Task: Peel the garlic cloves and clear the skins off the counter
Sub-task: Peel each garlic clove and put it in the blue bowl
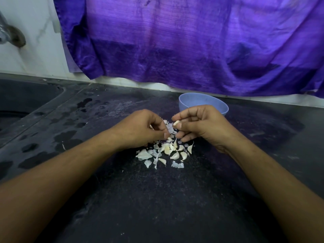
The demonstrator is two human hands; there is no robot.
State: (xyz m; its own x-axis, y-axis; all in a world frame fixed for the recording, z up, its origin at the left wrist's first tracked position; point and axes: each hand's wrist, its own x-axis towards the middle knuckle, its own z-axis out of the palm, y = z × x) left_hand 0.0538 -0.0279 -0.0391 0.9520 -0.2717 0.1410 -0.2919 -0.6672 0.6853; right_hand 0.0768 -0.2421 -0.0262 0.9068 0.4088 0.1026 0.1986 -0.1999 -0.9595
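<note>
A pile of garlic cloves (173, 151) and papery white skins (143, 154) lies on the dark counter (157, 199) in the middle of the view. My right hand (198, 125) hovers just above the pile's far side and pinches one pale garlic clove (176, 123) between thumb and fingers. My left hand (145, 128) is close beside it, fingers curled, its fingertips on thin skin (168, 127) next to that clove. A loose skin piece (177, 165) lies at the pile's near edge.
A light blue bowl (192, 100) stands just behind my right hand, near the wall. A dark sink (21, 102) is set into the counter at the left, with wet patches (84, 102) beside it. A purple cloth (192, 42) hangs over the back wall.
</note>
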